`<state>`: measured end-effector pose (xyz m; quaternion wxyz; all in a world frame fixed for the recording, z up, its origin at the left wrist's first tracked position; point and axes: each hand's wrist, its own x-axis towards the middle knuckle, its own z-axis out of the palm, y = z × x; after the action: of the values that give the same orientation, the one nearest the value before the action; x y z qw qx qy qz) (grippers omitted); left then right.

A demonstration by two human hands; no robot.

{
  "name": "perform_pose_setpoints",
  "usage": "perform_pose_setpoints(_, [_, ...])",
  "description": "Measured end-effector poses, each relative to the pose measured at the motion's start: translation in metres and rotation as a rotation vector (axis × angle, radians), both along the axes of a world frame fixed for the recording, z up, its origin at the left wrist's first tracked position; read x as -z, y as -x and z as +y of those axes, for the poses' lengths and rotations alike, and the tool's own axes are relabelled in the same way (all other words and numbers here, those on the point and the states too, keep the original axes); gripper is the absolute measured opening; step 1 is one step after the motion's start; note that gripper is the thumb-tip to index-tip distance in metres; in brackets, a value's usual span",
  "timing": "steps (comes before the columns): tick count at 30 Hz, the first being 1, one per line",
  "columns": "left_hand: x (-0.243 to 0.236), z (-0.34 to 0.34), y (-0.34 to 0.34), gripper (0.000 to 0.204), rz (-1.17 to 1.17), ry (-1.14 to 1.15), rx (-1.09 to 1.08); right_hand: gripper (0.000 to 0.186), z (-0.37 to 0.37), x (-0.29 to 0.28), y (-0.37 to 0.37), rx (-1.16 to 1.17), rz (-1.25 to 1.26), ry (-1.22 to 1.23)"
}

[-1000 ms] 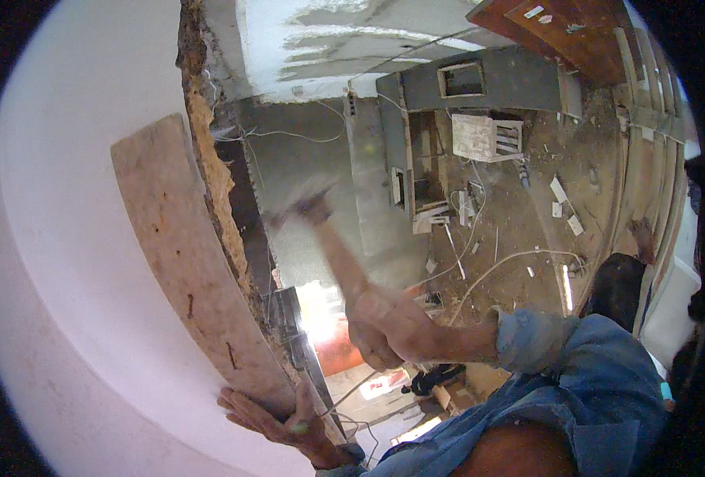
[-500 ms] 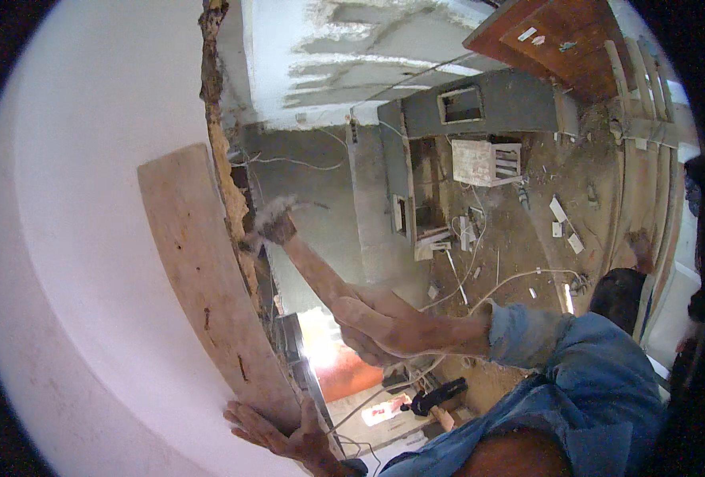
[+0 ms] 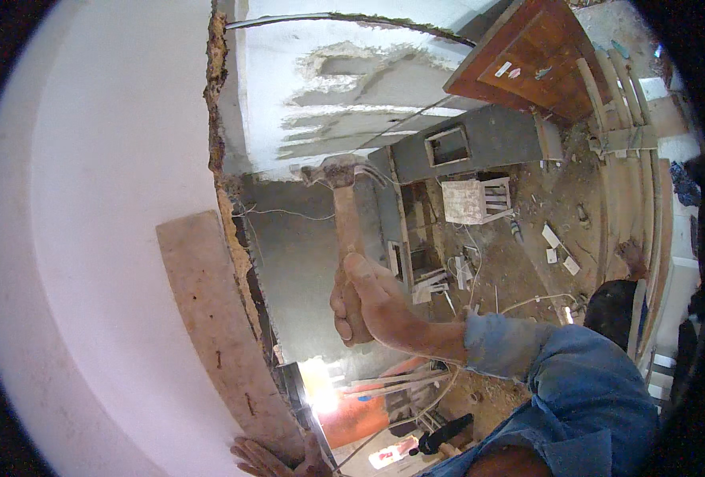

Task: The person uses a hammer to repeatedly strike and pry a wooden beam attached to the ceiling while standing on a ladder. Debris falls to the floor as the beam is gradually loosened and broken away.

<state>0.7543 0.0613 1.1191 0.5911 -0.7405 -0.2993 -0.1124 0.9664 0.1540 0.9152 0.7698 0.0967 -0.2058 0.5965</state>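
Note:
My right hand is wrapped round the wooden handle of a claw hammer. The hammer's head points up and stands clear of the wall edge. A flat wooden board lies along the rough, broken edge of the white wall. At the board's lower end my left hand rests with its fingers spread, partly cut off by the picture's bottom rim. Ragged, crumbling material shows along the edge beside the board.
Far below, a small whitish stool stands on a dirt floor strewn with debris and cables. Long wooden planks lie at the right, near another person's hand. A brown wooden panel is at the upper right. Bright light shines at lower centre.
The hammer has swung away from the broken edge to the right, and its head is now raised. My left hand stays at the board's lower end. The view has shifted slightly.

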Motion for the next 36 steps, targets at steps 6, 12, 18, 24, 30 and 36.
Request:
perform_pose_setpoints(6, [0.005, 0.005, -0.006, 0.090, 0.011, -0.087, 0.068, 0.039, 0.009, 0.005, -0.010, 0.001, -0.008, 0.064])
perform_pose_setpoints(12, [0.003, 0.007, -0.003, 0.091, 0.043, -0.125, 0.062, 0.043, 0.002, 0.002, -0.014, 0.094, -0.139, 0.075])
perform_pose_setpoints(18, [-0.002, -0.001, 0.003, 0.100, 0.014, -0.026, -0.032, 0.051, 0.010, -0.005, -0.013, -0.012, 0.247, 0.150])
perform_pose_setpoints(24, [0.002, 0.003, 0.002, 0.097, 0.028, -0.051, -0.026, 0.050, 0.002, -0.005, -0.015, -0.041, -0.164, 0.014])
perform_pose_setpoints(30, [0.000, 0.001, -0.001, 0.092, 0.049, -0.015, -0.078, 0.049, 0.004, -0.009, -0.019, -0.003, -0.061, 0.077])
perform_pose_setpoints(36, [0.000, -0.007, -0.003, 0.094, -0.018, 0.017, -0.055, 0.044, 0.003, -0.005, -0.010, -0.032, 0.166, 0.064])
